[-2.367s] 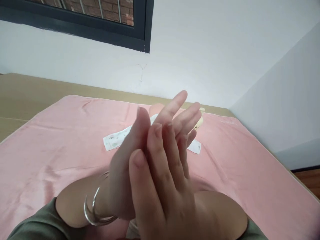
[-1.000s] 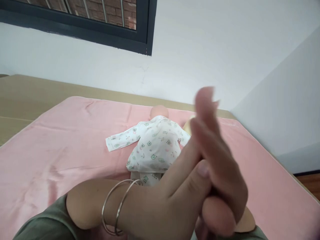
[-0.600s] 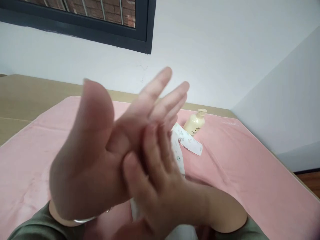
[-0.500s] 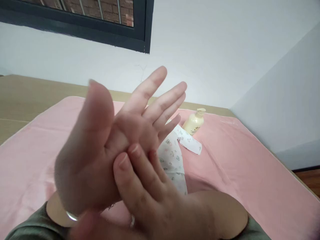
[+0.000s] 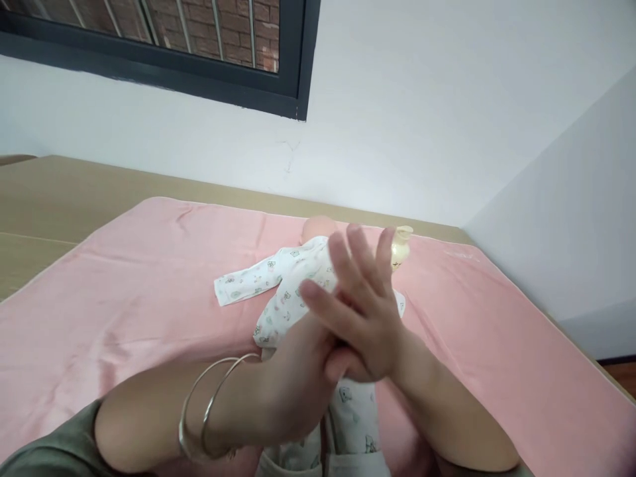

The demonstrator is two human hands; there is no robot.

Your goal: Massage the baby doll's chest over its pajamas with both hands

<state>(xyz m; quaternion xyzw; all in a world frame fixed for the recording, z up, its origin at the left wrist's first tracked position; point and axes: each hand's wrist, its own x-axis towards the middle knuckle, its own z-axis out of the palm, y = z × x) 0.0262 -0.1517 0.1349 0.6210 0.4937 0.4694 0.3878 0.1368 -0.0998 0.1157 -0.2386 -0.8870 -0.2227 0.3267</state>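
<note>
My left hand (image 5: 301, 381), with two thin bangles (image 5: 206, 404) on its wrist, presses against my right hand (image 5: 370, 318) in front of me. My right hand shows its back, its fingers spread apart and pointing up. Most of the left fingers are hidden behind it; both hands are somewhat blurred. Beneath and behind them lies a baby doll (image 5: 293, 298) in white patterned clothes, one sleeve stretched to the left. Its rounded head (image 5: 318, 227) is at the far end. A cream pump bottle (image 5: 401, 250) stands just beyond my right fingers, partly covered by them.
A pink mat (image 5: 149, 285) with a pale edge covers much of the wooden surface (image 5: 89, 182). A white wall (image 5: 397, 119) rises behind, with a dark-framed window (image 5: 293, 73) at the upper left and a corner at the right.
My left hand has turned from open palm in view to mostly hidden behind the right. My right hand has moved up and spread its fingers. More of the doll now shows.
</note>
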